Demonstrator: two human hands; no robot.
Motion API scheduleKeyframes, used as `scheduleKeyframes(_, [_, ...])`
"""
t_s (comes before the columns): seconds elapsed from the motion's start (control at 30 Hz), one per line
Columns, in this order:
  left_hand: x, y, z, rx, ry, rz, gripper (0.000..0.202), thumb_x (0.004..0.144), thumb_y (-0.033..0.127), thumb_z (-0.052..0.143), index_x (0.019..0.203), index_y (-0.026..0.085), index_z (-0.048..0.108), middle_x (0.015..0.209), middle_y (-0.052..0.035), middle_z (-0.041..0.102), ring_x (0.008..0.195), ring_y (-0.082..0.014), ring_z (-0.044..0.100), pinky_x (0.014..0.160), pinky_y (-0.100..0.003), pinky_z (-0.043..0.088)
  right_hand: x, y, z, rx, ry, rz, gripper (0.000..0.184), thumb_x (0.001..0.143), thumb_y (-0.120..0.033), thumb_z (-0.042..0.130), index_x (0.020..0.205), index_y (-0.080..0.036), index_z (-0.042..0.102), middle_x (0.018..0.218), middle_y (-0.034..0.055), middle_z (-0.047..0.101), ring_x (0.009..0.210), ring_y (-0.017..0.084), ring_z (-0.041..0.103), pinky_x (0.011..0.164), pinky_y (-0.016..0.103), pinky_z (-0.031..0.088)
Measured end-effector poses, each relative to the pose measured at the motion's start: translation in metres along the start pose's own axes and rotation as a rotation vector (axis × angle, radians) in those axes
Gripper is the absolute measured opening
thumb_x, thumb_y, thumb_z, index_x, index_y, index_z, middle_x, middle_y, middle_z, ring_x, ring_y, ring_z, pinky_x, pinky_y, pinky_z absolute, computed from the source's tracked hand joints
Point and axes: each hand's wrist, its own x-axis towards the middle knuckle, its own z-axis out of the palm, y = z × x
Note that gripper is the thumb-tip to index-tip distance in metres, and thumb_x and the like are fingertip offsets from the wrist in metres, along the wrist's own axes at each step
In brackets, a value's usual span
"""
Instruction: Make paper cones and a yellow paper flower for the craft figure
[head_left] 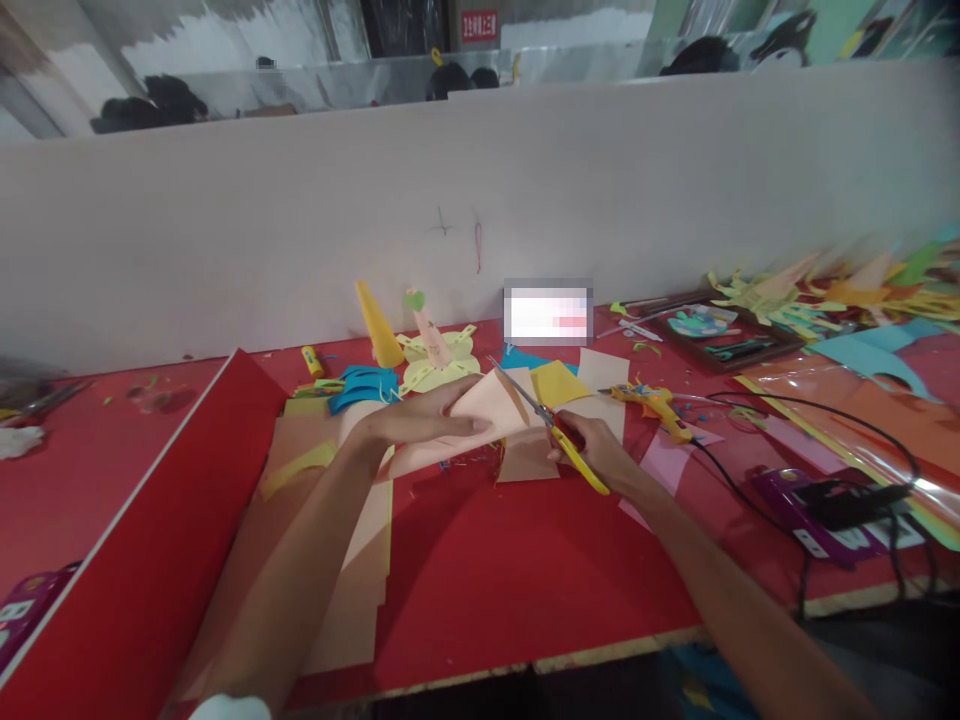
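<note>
In from the bench's front edge point(540, 664), we seem mid-cut: left hand point(421, 416) pinching peach paper point(489, 400), right hand point(596, 448) gripping yellow scissors point(574, 456); next move likely needs steady paper.

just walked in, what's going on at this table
A person is at work with paper and scissors. The left hand holds a piece of pale peach paper, and the right hand holds yellow-handled scissors with the blades at the paper's edge; whether they are cutting into it is hard to tell. On the red table, a yellow paper cone is beyond the left hand, and a yellow glue gun lies to the right of the right hand.
</note>
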Motion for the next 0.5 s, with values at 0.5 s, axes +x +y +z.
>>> scheduleKeyframes(0.5, [-0.0013,0.0024,-0.0002,-0.018,-0.019,0.024,0.078,0.085,0.048,0.077,0.154,0.025,0.048,0.141,-0.0112,0.067,0.135,-0.0330,0.059,0.114,-0.046,0.048,0.0039,0.0076,-0.0060,-0.085,0.058,0.000,0.041,0.069,-0.056,0.079,0.072,-0.020,0.060,0.057,-0.0047,0.049,0.057,0.012,0.040,0.054,0.025,0.032])
